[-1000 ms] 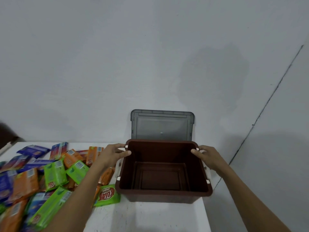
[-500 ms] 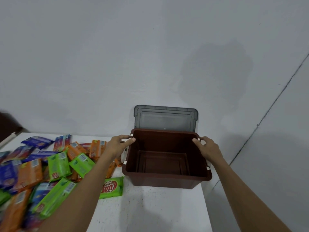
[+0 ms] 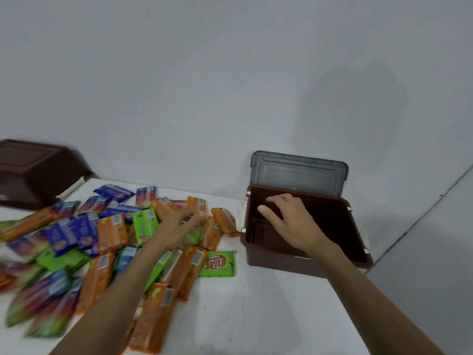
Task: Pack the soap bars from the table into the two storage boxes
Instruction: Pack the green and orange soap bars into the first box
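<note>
Soap bars (image 3: 112,231) beneath left hand (image 3: 176,226), grip too blurred to tell, right hand (image 3: 289,221) splayed empty over storage box (image 3: 281,261)

Ahead of me stands a plain pale grey wall (image 3: 179,85) with a matt finish. On its right portion I note a darker, irregular patch (image 3: 353,111) with soft edges; whether it is stain or shadow I cannot tell. Further to my right a thin dark line (image 3: 419,219) runs diagonally, rising toward the edge of view. Beyond that line lies a second pale grey surface (image 3: 440,290), slightly lighter than the wall.
</note>
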